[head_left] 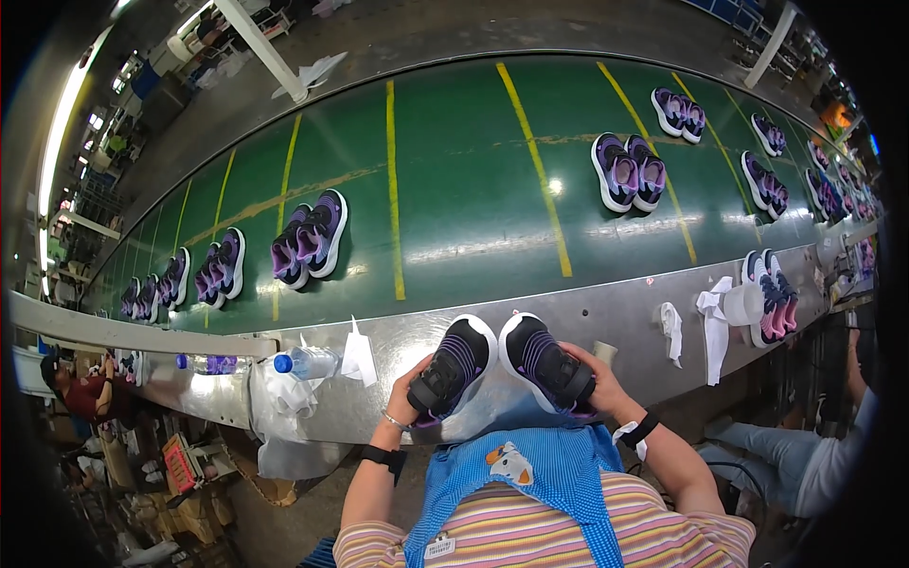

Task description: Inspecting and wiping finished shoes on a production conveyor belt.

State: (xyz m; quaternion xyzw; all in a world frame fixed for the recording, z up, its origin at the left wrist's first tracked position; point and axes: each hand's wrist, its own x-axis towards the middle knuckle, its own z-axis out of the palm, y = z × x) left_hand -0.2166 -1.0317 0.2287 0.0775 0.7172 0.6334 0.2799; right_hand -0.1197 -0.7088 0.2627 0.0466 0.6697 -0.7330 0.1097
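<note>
Two black sneakers with purple stripes and white soles are held up side by side above the metal ledge (331, 417), toes pointing away from me. My left hand (404, 393) is closed round the outer side of the left sneaker (453, 364). On the other side, my right hand (608, 386) grips the right sneaker (549, 364) near its heel. Their toes lean toward each other with a narrow gap between. Parts of my fingers are hidden behind the shoes.
Beyond the ledge runs a green conveyor belt (445, 189) with yellow lines, carrying several pairs of similar sneakers (311, 239). A blue-capped bottle (308, 363) and paper (358, 355) stand left on the ledge; white cloth strips (715, 331) and another sneaker pair (772, 298) lie right. People are at both sides.
</note>
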